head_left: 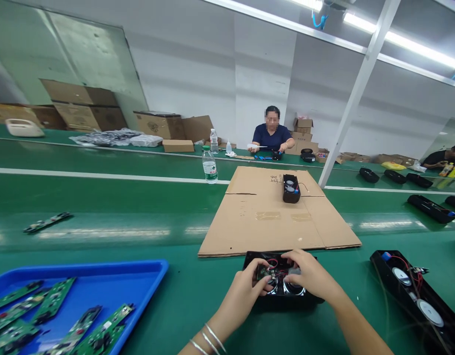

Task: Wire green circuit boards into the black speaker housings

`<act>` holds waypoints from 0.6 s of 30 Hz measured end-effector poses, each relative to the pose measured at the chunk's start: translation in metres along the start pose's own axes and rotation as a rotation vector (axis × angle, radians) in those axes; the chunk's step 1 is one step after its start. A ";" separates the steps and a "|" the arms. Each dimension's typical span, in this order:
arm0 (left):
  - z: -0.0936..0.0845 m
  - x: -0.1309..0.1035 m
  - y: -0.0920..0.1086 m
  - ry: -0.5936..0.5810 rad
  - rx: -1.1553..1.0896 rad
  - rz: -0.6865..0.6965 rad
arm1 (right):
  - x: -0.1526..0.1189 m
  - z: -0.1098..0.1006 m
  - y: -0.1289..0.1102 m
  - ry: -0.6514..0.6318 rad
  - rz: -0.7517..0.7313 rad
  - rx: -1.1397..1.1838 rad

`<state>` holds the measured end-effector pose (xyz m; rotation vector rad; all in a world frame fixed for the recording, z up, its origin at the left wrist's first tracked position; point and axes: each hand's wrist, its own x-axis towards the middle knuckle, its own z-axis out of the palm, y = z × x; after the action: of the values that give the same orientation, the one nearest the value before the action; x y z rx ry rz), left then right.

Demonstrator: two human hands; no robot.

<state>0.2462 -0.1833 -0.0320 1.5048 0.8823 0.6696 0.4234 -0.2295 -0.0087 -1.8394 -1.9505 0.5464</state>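
In front of me on the green bench lies a black speaker housing (286, 301), its open side up, with two round silver-rimmed speakers (294, 288) and thin red and black wires inside. My left hand (246, 286) pinches a small green circuit board (263, 272) between thumb and fingers over the housing's left half. Curled over the right half, my right hand (311, 276) has its fingertips closed by a small grey piece (294, 271) and the wires. Its fingers partly hide what they grip.
A blue tray (138, 265) of circuit boards stands at left, another open housing (416, 296) at right. Ahead, a cardboard sheet (257, 231) bears a third housing (291, 189); a water bottle (209, 166) stands beside it. A person (272, 133) works across the bench.
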 end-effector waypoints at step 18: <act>-0.020 0.004 0.004 0.151 0.007 0.156 | -0.026 -0.034 -0.005 0.147 -0.091 -0.542</act>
<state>0.2326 -0.1689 -0.0255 1.5554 0.8875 0.9046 0.4386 -0.2552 0.0220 -2.0040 -2.2104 -0.1668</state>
